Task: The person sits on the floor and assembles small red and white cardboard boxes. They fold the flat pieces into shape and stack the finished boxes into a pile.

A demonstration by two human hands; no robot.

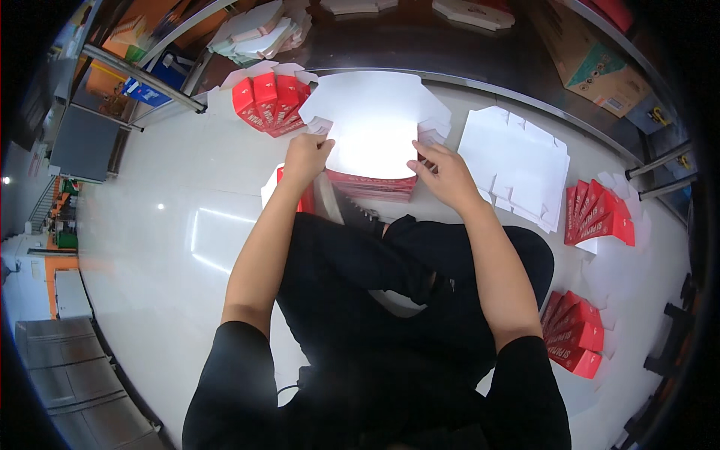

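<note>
A partly folded cardboard food box (371, 146), white inside with a red printed outside, lies in front of me on a stack of red box blanks (375, 189). My left hand (308, 159) is closed, pinching the box's left edge between thumb and bent fingers. On the opposite side, my right hand (445, 175) grips the right edge, with its thumb over the white surface and its fingers curled at the side flap. The wide white lid panel spreads away from me beyond both hands. Part of the side flaps is hidden by my fingers.
Nested red boxes (274, 101) fan out at the far left; more red boxes (598, 214) and another fanned group (574, 334) stand at right. Flat white blanks (514, 161) lie right of my hand. Behind is a metal shelf (420, 56) with a brown carton (592, 64). My crossed legs are close.
</note>
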